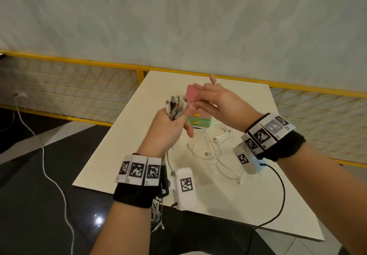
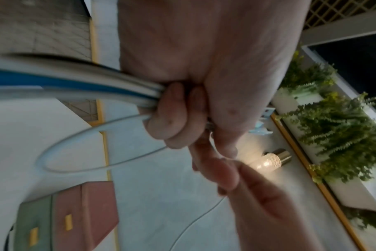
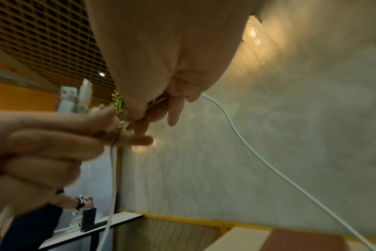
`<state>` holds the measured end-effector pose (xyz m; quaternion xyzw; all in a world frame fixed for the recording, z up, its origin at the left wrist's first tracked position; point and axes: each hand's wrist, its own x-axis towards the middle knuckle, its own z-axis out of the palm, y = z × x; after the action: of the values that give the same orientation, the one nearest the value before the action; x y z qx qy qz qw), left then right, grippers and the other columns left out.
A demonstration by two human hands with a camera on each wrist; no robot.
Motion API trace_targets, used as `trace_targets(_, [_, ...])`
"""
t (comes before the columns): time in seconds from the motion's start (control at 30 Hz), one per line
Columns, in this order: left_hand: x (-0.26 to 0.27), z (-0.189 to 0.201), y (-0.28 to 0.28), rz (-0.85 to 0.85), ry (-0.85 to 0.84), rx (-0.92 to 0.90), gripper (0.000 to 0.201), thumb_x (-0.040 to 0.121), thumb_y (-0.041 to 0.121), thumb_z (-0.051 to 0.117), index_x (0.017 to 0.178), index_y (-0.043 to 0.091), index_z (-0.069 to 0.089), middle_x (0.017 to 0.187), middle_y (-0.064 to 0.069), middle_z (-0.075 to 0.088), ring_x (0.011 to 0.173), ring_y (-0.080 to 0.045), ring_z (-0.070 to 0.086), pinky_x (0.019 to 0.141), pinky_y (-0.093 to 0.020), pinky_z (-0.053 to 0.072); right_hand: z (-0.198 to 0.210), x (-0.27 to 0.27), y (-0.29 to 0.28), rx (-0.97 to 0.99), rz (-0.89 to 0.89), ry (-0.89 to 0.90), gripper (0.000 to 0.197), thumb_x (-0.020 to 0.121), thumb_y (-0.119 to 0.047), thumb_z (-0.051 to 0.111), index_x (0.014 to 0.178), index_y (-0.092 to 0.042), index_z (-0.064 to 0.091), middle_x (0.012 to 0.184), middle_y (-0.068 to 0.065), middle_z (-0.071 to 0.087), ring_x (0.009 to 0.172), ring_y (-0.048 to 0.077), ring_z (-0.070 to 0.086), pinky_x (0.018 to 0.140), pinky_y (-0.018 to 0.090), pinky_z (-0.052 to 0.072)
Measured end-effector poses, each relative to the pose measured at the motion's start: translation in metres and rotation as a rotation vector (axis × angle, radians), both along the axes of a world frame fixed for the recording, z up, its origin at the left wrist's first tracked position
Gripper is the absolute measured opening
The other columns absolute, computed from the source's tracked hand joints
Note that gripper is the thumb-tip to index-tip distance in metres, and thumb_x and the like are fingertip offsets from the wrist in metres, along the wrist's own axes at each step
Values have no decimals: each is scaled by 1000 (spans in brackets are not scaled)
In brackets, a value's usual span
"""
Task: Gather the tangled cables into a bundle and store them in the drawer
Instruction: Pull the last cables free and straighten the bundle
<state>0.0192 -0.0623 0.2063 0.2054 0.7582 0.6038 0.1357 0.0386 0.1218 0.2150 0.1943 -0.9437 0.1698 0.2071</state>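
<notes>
My left hand (image 1: 174,119) is raised over the table and grips a bundle of cable ends (image 1: 175,105), plugs sticking up; the cords (image 2: 86,86) hang from the fist. My right hand (image 1: 195,103) is right beside it and pinches a thin white cable (image 3: 247,144) next to the bundle. More white cables (image 1: 214,147) lie tangled on the white table (image 1: 123,147). Behind the hands stands the small pink and green drawer unit (image 1: 198,122), its drawers with yellow handles closed; it also shows as the drawer unit (image 2: 84,212) in the left wrist view.
A yellow-framed mesh rail (image 1: 79,79) runs behind the table along a pale wall. A white cord (image 1: 49,165) trails across the dark floor on the left. A black lead (image 1: 282,191) hangs off my right wrist. Another person's hands (image 3: 84,202) are at a distant table.
</notes>
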Motion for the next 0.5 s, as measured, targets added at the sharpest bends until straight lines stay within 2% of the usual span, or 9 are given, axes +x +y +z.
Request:
trace_targets(0.03, [2,-2,4,-6,9,-24,41,101,37,49,85,5,70,53,-3,61,35,3,41,42,-12,30,4,0,-1,52,28,22,29,94,-26,47,91,-5,66,92,6,61,125,24,52,118,41,9])
trace_targets(0.1, [5,-2,5,20,25,-20,39,102,31,48,79,3,63,54,-7,62,34,2,41,42,-13,31,8,-1,5,75,64,40,29,95,-26,44,93,-7,65,89,-1,57,120,17,55,118,35,11])
trace_targets(0.13, [4,-1,3,55,33,9,37,102,30,48,78,5,61,53,-6,60,34,2,41,43,-13,32,8,-1,10,25,59,21,26,96,-24,45,95,-7,65,89,-5,54,110,15,58,117,34,19])
trace_targets(0.17, [1,0,0,110,33,52,36,101,31,48,76,8,60,50,-2,58,34,2,41,43,-12,33,7,0,17,-41,27,-22,23,98,-22,45,97,-8,65,87,-7,53,96,13,59,109,33,32])
trace_targets(0.2, [-3,1,-4,174,36,105,36,101,33,49,74,12,59,47,2,55,36,0,42,42,-13,33,6,1,26,-97,-28,-82,22,99,-21,45,96,-10,64,82,-9,52,84,11,57,94,32,43])
trace_targets(0.23, [-8,2,-10,242,36,155,36,100,36,49,72,16,57,45,5,51,37,-3,41,41,-14,32,2,3,36,-136,-90,-141,23,99,-23,44,94,-12,64,78,-10,51,76,8,53,79,28,43])
trace_targets(0.27, [-13,3,-16,302,35,197,36,100,37,48,71,18,56,43,6,48,37,-4,39,40,-15,31,-2,4,44,-157,-151,-187,23,99,-24,44,92,-15,64,76,-10,52,73,5,51,72,25,39])
trace_targets(0.4, [-22,-1,-28,412,33,190,36,101,39,47,77,17,61,45,2,47,34,-5,35,39,-16,30,-14,8,63,-147,-289,-266,25,99,-25,42,89,-17,64,80,5,60,73,18,54,69,26,39])
trace_targets(0.5, [-20,-2,-25,464,32,157,22,101,39,46,90,29,62,45,0,58,33,-4,39,45,-19,36,-10,8,61,-116,-273,-222,24,99,-24,44,91,-13,64,85,5,62,77,19,53,71,27,38])
